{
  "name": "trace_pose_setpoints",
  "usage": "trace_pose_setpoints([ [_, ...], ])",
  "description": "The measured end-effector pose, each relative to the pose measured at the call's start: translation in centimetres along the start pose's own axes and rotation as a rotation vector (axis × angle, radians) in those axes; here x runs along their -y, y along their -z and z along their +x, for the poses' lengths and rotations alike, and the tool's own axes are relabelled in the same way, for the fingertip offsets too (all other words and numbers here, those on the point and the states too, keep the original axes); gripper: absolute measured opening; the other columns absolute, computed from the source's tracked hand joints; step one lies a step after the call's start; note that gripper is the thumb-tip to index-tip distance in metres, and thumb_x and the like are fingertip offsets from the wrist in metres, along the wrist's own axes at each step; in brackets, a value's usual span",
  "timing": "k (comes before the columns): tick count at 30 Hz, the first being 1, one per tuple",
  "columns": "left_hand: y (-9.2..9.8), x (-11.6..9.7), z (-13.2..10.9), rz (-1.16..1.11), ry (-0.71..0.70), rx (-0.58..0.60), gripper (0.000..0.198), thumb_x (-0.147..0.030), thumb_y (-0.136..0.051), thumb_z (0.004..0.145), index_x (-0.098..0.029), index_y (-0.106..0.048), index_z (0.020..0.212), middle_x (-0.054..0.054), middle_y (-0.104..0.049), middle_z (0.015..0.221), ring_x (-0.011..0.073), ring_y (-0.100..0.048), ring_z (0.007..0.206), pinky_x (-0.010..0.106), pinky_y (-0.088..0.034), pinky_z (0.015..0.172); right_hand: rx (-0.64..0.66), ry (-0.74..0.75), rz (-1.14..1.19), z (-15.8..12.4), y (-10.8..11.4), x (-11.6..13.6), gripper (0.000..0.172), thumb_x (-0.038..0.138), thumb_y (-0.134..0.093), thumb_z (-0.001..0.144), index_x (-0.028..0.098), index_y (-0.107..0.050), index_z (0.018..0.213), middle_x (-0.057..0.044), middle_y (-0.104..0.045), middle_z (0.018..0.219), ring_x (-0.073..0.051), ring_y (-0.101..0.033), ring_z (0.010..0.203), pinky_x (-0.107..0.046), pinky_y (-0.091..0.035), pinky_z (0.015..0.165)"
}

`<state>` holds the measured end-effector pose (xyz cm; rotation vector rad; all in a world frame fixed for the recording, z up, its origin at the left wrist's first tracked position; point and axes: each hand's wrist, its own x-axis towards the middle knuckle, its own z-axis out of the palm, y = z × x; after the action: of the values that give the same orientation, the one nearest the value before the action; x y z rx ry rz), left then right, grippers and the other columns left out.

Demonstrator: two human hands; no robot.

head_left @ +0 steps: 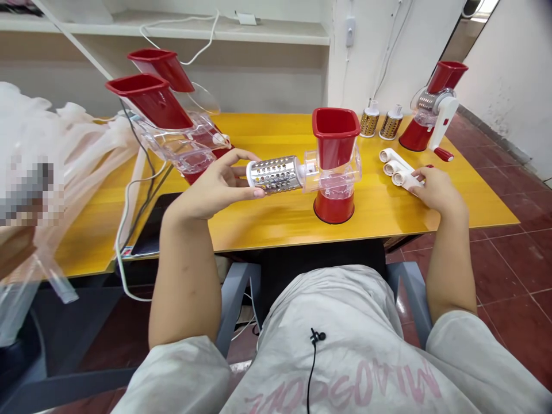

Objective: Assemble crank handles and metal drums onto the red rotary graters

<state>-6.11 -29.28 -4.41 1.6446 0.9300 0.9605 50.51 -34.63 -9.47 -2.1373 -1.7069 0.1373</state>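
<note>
Head view. The left hand (215, 184) grips a perforated steel grating drum (276, 173), its far end meeting the side opening of a red-and-clear plastic rotary grater (335, 167) standing upright on the yellow wooden table (276, 221). The right hand (435, 188) rests on white plastic crank handles (399, 168) lying side by side at the table's right. Behind them stand two small steel drums (380, 122) and an assembled red grater with a white crank (433, 109). At left, two further red-hoppered grater bodies (168, 109) lie tilted.
</note>
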Motion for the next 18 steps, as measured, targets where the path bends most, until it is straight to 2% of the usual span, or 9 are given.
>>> trace_pose_setpoints([
  [2, -0.6, 0.3, 0.3, -0.026, -0.01, 0.016, 0.081, -0.032, -0.117, 0.057, -0.028, -0.07, 0.123, 0.005, -0.087, 0.11, 0.0269, -0.086, 0.101, 0.034, -0.075, 0.082, -0.028, 0.028, 0.043, -0.4, 0.6, 0.5, 0.04, 0.029, -0.082, 0.087, 0.024, -0.081, 0.126, -0.014, -0.082, 0.117, -0.036, -0.076, 0.104, -0.058, -0.064, 0.104],
  [5, -1.4, 0.9, 0.8, -0.051, -0.059, 0.025, 0.085, -0.038, -0.118, 0.06, -0.026, -0.069, 0.128, 0.007, -0.088, 0.116, 0.026, -0.088, 0.103, 0.032, -0.075, 0.084, -0.134, 0.141, 0.174, -1.0, 1.5, 1.5, 0.043, 0.033, -0.079, 0.089, 0.023, -0.081, 0.13, -0.012, -0.083, 0.117, -0.032, -0.075, 0.099, -0.054, -0.065, 0.098],
  [9, -2.7, 1.4, 1.3, -0.078, -0.12, 0.034, 0.086, -0.045, -0.119, 0.064, -0.026, -0.07, 0.132, 0.009, -0.088, 0.118, 0.0264, -0.088, 0.104, 0.032, -0.075, 0.084, -0.299, 0.28, 0.333, -1.2, 1.5, 3.1, 0.038, 0.039, -0.077, 0.097, 0.024, -0.079, 0.132, -0.013, -0.082, 0.121, -0.032, -0.078, 0.105, -0.052, -0.067, 0.097],
  [11, -3.3, 1.6, 1.5, -0.087, -0.133, 0.033, 0.088, -0.046, -0.119, 0.063, -0.025, -0.071, 0.134, 0.01, -0.088, 0.117, 0.0272, -0.089, 0.105, 0.032, -0.075, 0.084, -0.354, 0.327, 0.413, -1.1, 1.0, 4.0, 0.043, 0.047, -0.071, 0.106, 0.027, -0.073, 0.143, -0.015, -0.081, 0.129, -0.033, -0.081, 0.111, -0.052, -0.069, 0.094],
  [13, -4.1, 1.7, 1.6, -0.101, -0.147, 0.015, 0.09, -0.046, -0.12, 0.061, -0.025, -0.073, 0.135, 0.01, -0.088, 0.117, 0.0272, -0.088, 0.105, 0.031, -0.074, 0.083, -0.352, 0.344, 0.513, -1.0, 0.2, 4.9, 0.05, 0.055, -0.061, 0.114, 0.031, -0.062, 0.158, -0.017, -0.081, 0.136, -0.033, -0.083, 0.109, -0.051, -0.07, 0.086],
  [15, -5.0, 1.7, 1.8, -0.126, -0.153, -0.003, 0.092, -0.048, -0.121, 0.06, -0.025, -0.073, 0.136, 0.01, -0.089, 0.118, 0.0256, -0.088, 0.101, 0.031, -0.074, 0.084, -0.295, 0.353, 0.599, -1.0, -0.5, 5.9, 0.056, 0.062, -0.056, 0.118, 0.034, -0.053, 0.166, -0.018, -0.083, 0.134, -0.031, -0.085, 0.096, -0.047, -0.068, 0.075],
  [18, -6.4, 1.9, 2.0, -0.167, -0.148, -0.004, 0.095, -0.048, -0.122, 0.058, -0.025, -0.073, 0.137, 0.009, -0.089, 0.116, 0.024, -0.089, 0.094, 0.032, -0.074, 0.084, -0.236, 0.402, 0.695, -1.1, -1.1, 7.4, 0.062, 0.07, -0.06, 0.116, 0.037, -0.05, 0.168, -0.016, -0.084, 0.126, -0.025, -0.079, 0.079, -0.043, -0.065, 0.067],
])
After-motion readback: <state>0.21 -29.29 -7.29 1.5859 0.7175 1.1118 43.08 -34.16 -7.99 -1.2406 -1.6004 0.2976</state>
